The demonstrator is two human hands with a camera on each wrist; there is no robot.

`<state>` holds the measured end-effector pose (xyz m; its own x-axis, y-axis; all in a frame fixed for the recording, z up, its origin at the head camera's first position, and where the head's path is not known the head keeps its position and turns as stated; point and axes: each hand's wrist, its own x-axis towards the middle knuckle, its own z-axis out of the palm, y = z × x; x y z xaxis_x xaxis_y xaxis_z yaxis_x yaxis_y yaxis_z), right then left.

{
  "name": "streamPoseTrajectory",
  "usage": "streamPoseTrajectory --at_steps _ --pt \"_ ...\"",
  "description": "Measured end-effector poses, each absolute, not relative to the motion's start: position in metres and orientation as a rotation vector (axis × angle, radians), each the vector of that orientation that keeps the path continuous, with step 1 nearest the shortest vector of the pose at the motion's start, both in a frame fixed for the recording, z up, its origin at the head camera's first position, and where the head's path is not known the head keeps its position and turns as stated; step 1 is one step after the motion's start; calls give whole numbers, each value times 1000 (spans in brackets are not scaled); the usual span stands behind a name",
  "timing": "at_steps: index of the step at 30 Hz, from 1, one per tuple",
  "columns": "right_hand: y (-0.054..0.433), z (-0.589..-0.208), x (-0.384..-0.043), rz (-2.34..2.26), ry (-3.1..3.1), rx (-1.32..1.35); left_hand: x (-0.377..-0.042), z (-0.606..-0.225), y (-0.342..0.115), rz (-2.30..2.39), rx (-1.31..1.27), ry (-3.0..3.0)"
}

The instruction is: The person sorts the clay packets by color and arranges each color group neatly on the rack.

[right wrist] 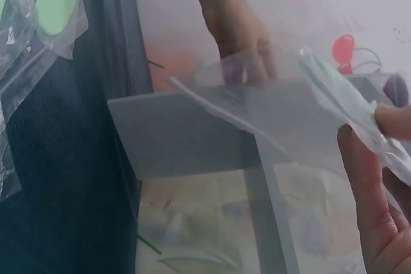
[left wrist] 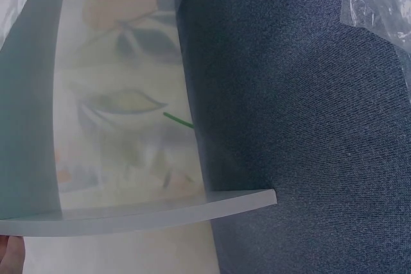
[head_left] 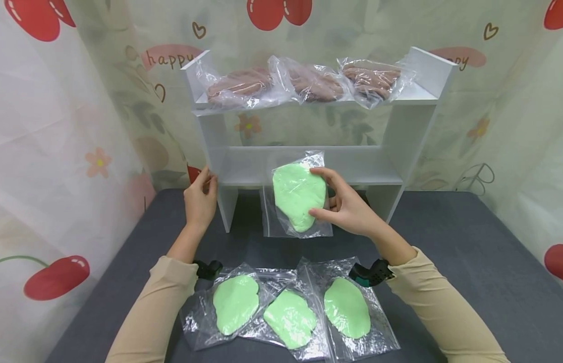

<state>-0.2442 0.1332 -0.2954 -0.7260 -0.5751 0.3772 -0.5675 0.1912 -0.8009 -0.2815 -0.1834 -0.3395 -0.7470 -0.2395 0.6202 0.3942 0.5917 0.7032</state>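
Nearest, well in front of the shelf (head_left: 410, 136), three bagged green slabs (head_left: 290, 318) lie in a row on the bench (head_left: 445, 282), their clear bags overlapping. Beyond them, just before the shelf's middle, the right hand (head_left: 349, 206) grasps a fourth green slab (head_left: 299, 194) in its clear bag, the thumb and forefinger over the near face. What counts most is how that slab stands to the shelf: it extends leftward from the right fingers, its long axis nearly upright, narrow end down, with the lower board (head_left: 363, 166) behind its upper part. Whether bag and board touch, I cannot tell. The right hand is the nearer to it; the left hand (head_left: 201, 199) is at the shelf's left side panel (head_left: 215, 141), fingers bent beside its outer face, though I cannot tell whether they pinch it. Farthest, three bagged brown bundles (head_left: 315, 83) sit side by side atop the shelf, before a printed cloth (head_left: 345, 20).
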Motion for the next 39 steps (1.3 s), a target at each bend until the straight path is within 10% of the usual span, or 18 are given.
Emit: streamPoseTrajectory --at_steps 39 --pt "54 -301 -298 -1947 2676 -717 -281 -338 -183 -1156 -121 -2112"
